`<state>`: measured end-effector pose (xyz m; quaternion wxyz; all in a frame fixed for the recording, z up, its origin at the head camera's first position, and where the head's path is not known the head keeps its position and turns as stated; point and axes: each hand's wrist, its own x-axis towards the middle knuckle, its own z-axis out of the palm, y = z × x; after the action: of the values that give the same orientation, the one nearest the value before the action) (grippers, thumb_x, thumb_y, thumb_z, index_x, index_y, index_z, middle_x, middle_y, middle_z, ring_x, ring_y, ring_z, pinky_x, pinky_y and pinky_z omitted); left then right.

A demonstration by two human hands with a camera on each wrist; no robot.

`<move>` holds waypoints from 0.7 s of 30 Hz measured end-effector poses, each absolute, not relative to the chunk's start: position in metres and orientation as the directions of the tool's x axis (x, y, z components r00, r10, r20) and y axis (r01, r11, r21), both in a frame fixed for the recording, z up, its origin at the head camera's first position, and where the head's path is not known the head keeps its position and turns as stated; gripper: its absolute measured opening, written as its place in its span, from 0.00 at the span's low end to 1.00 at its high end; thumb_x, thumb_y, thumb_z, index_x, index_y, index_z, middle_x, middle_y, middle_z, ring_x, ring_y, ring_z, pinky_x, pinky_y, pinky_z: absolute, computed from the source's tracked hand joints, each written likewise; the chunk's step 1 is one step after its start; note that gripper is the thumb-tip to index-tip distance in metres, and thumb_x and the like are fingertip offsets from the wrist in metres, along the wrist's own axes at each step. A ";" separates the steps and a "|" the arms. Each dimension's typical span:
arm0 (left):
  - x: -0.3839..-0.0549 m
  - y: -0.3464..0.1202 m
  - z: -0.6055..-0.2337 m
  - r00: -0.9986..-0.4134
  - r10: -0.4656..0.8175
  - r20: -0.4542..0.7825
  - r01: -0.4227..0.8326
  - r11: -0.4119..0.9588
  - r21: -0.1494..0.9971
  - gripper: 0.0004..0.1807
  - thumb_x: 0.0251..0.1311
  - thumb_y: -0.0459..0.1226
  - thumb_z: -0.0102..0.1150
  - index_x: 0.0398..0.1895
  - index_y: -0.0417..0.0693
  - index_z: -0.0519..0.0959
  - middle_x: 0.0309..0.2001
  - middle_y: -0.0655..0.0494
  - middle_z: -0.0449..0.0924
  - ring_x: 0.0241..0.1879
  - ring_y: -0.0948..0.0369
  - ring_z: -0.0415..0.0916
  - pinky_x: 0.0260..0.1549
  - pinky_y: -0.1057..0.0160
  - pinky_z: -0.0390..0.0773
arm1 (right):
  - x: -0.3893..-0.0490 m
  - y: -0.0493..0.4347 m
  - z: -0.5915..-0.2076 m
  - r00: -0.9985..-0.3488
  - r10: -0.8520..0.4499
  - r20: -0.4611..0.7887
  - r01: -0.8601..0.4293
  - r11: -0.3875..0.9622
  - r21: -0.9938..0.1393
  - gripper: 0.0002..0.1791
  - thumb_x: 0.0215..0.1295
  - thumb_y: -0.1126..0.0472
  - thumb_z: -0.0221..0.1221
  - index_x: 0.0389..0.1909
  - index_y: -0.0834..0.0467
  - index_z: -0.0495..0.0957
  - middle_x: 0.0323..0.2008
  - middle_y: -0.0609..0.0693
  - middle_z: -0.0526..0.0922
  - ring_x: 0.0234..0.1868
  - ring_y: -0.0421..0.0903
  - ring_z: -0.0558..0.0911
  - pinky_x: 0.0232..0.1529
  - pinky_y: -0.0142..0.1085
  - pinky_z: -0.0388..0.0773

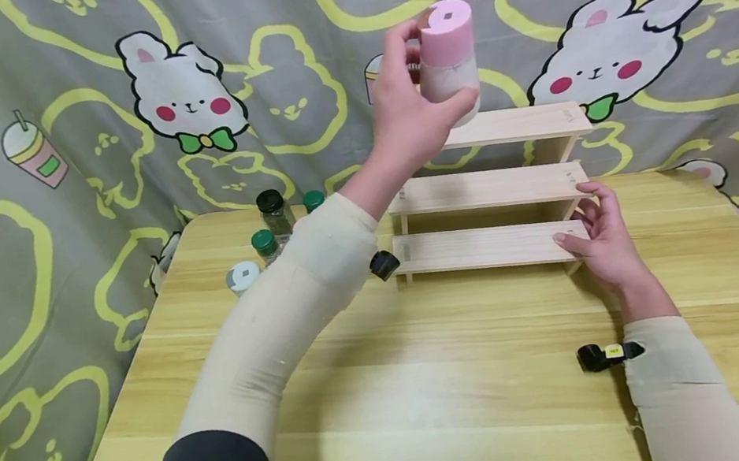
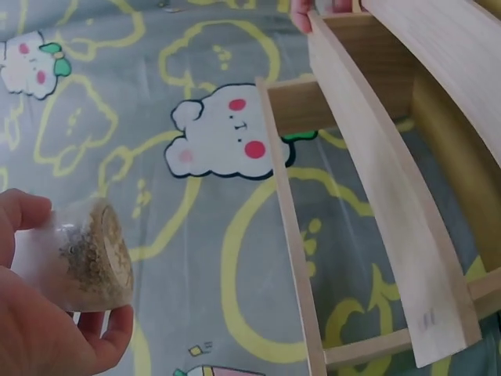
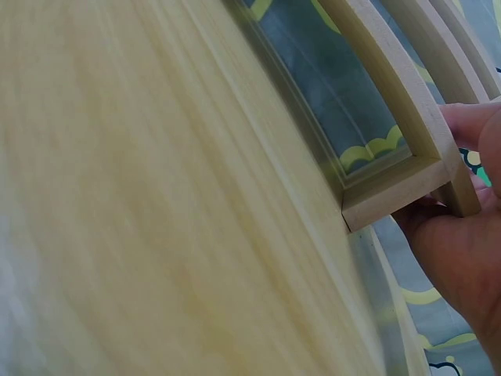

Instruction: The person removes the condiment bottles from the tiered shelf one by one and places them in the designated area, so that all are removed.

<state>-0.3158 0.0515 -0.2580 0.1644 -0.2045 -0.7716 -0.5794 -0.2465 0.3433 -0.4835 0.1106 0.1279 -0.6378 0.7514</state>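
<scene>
High over a three-tier wooden shelf (image 1: 485, 186), my left hand (image 1: 408, 97) grips a clear jar with a pink lid (image 1: 449, 43). In the left wrist view the jar (image 2: 98, 254) lies sideways to the camera, and grainy contents show near its base. Fingers and thumb curl round its body. My right hand (image 1: 603, 235) holds the right end of the shelf, thumb on the lowest board and fingers by the middle one. The right wrist view shows that hand (image 3: 462, 258) against the shelf's end frame (image 3: 399, 192). All three boards that I see carry nothing.
Left of the shelf stand several jars: one with a black lid (image 1: 270, 201), green-lidded ones (image 1: 264, 242) and one with a white-grey lid (image 1: 243, 276), partly behind my left arm. A patterned curtain (image 1: 289, 75) hangs behind the wooden table (image 1: 439, 411).
</scene>
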 end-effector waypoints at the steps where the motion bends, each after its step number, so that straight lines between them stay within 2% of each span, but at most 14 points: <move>1: -0.314 0.049 -0.259 -0.864 0.117 0.489 0.503 0.241 0.830 0.43 0.47 0.35 0.77 0.66 0.55 0.63 0.50 0.56 0.72 0.45 0.59 0.73 0.41 0.64 0.77 | -0.247 0.343 -0.483 -0.943 0.004 0.333 -0.329 -0.162 -0.930 0.48 0.54 0.93 0.49 0.71 0.51 0.56 0.60 0.55 0.68 0.61 0.51 0.69 0.50 0.29 0.77; 5: -0.309 0.039 -0.260 -0.868 0.089 0.489 0.496 0.213 0.842 0.43 0.47 0.34 0.77 0.66 0.56 0.64 0.50 0.56 0.72 0.46 0.59 0.73 0.42 0.63 0.78 | -0.247 0.343 -0.482 -0.945 0.013 0.327 -0.325 -0.165 -0.931 0.48 0.54 0.93 0.49 0.71 0.51 0.56 0.61 0.55 0.68 0.62 0.50 0.68 0.50 0.29 0.77; 13: -0.302 0.015 -0.271 -0.839 0.036 0.543 0.537 0.215 0.816 0.41 0.47 0.33 0.76 0.64 0.51 0.64 0.50 0.54 0.72 0.46 0.57 0.73 0.42 0.60 0.78 | -0.246 0.343 -0.484 -0.948 0.005 0.317 -0.314 -0.166 -0.935 0.49 0.54 0.93 0.49 0.71 0.50 0.55 0.62 0.54 0.67 0.63 0.53 0.67 0.50 0.29 0.77; 21: -0.292 -0.012 -0.283 -0.857 -0.030 0.514 0.492 0.253 0.833 0.41 0.47 0.31 0.75 0.64 0.52 0.64 0.52 0.55 0.72 0.48 0.58 0.73 0.43 0.60 0.79 | -0.247 0.344 -0.486 -0.944 0.000 0.331 -0.327 -0.163 -0.931 0.49 0.55 0.93 0.49 0.71 0.51 0.55 0.62 0.55 0.67 0.61 0.51 0.69 0.50 0.28 0.78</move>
<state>-0.2925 -0.0118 -0.2831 0.2202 -0.1518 -0.7602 -0.5922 -0.2473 0.3437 -0.4858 0.1087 0.1280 -0.6378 0.7516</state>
